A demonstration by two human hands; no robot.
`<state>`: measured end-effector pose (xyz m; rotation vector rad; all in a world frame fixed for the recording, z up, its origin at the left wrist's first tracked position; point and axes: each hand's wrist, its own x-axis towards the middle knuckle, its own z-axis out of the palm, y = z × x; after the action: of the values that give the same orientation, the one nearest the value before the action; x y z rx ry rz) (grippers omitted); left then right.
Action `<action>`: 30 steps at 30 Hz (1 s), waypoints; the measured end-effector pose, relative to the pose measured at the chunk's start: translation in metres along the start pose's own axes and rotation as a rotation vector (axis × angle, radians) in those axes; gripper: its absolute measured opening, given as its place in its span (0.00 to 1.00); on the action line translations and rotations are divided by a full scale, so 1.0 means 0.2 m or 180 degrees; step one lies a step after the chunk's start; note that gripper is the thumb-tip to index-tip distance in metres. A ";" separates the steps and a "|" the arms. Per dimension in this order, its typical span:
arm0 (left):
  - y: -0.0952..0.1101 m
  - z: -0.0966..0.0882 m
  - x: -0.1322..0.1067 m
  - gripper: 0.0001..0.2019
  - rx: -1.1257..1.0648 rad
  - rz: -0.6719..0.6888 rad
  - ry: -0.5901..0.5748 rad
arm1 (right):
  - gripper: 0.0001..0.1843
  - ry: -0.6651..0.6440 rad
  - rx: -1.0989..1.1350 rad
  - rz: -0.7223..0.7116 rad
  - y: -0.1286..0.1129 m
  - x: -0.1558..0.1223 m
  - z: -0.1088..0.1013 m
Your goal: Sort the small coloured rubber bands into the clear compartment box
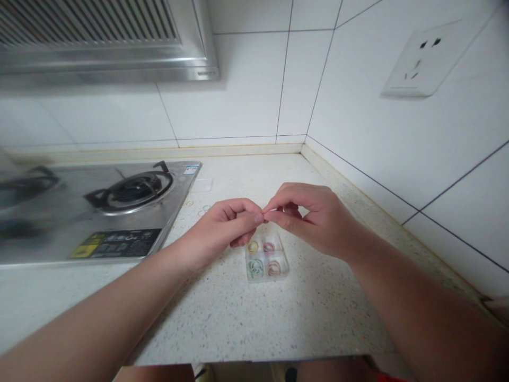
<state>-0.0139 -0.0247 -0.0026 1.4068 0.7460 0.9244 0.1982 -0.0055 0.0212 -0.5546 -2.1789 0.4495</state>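
My left hand and my right hand meet at their fingertips above the counter, both in a pinch. Whatever sits between the fingertips is too small to make out. Just below them stands a clear plastic box with compartments. Yellow rings and pinkish-red rings lie in two compartments toward the back. Green rings and brownish-pink rings fill the two at the front. The hands partly hide the box's far end. Beyond my left hand, several thin loose rings lie on the counter.
A steel gas stove with black burners occupies the left side. Near its right edge lies a flat clear piece, perhaps a lid. The speckled counter meets tiled walls at the back and right. A range hood hangs at upper left.
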 end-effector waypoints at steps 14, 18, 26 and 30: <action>0.00 0.01 0.02 0.07 -0.0005 0.0317 0.0255 | 0.05 0.0000 -0.0085 0.0060 0.00 0.00 0.00; 0.00 0.00 0.01 0.08 -0.0061 0.0401 0.0377 | 0.08 0.0011 -0.0118 0.0178 0.00 0.00 0.00; 0.02 0.02 0.01 0.10 0.0120 0.0490 0.0471 | 0.07 0.0082 -0.0136 0.0206 -0.02 0.01 -0.01; 0.02 0.01 0.01 0.09 0.0134 0.0481 0.0481 | 0.08 0.0050 -0.0158 0.0180 -0.02 0.01 -0.02</action>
<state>-0.0118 -0.0231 0.0009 1.4571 0.7834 1.1484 0.1991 -0.0076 0.0266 -0.6463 -2.1687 0.4210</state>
